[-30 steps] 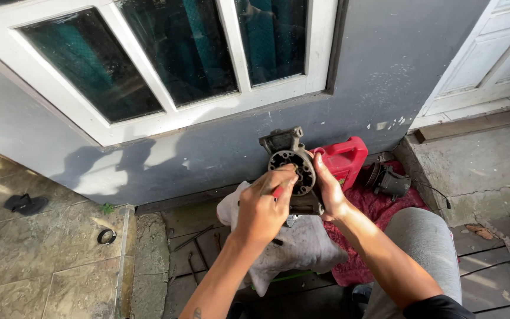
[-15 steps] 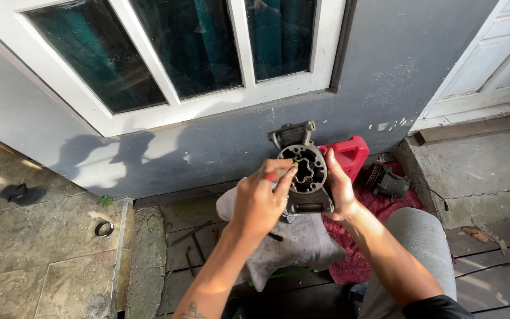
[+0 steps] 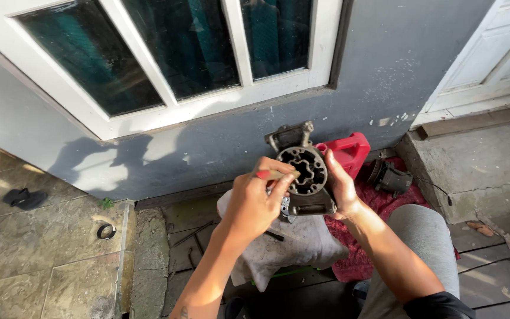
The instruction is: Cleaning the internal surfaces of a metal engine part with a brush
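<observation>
Both forearms reach forward, bare. Left hand [image 3: 255, 204] curled in a pinch grip, fingers bent, knuckles up. Right hand [image 3: 340, 189] cupped, palm facing left, fingers wrapped.

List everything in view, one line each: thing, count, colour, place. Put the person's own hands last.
metal housing: one, grey, held up before the wall
brush: one, pale handle with red end, at the housing's face
red container: one, red, behind the housing
black part: one, dark, right of the container
white cloth: one, dirty white, under the hands
red cloth: one, red, beside the white cloth
ring: one, black, on the paving at left
window frame: one, white, above
left hand: holds the brush
right hand: grips the housing's right side
</observation>
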